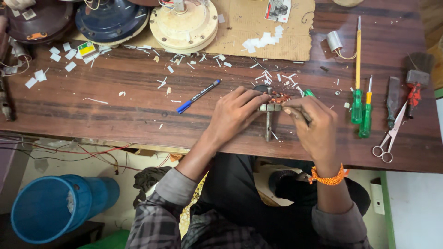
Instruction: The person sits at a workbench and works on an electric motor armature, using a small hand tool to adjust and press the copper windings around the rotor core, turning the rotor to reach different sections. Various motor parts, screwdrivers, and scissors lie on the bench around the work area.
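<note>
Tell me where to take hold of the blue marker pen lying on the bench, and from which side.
Grip the blue marker pen at mid-barrel, from above. It lies flat and slanted on the wooden table, cap end toward the near edge, with bare wood on both long sides for fingers.

Your sleeves (159, 216) are grey-and-dark plaid flannel with plain grey cuffs. Your right wrist carries an orange beaded bracelet (327, 178), lower right of frame.

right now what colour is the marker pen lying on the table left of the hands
Blue cap and black barrel on the marker pen, seen in the head view.
</note>
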